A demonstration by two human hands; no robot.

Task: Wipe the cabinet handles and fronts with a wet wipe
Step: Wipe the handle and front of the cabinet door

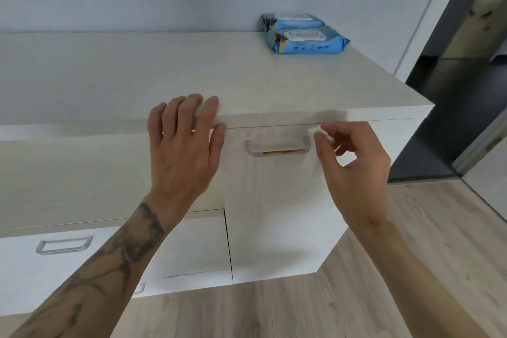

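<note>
My left hand [183, 143] is spread wide and flat, holding nothing. Its fingers lie over the front edge of the cabinet top [192, 74] and the thumb touches the upper edge of the cabinet front [274, 200]. My right hand [354, 162] is nearly closed: thumb and forefinger pinch the top corner of a white wet wipe [312, 162], and the other fingers are curled. The wipe hangs down along the front, its long axis about vertical, just at the right end of the metal handle [277, 149]. This handle lies horizontal near the top of the front. I count two clear handles; the second handle [63, 245] is on a lower drawer at the left, also horizontal. Two blue wipe packs [304, 35] lie side by side on the top, at the back right, well apart from my hands.
</note>
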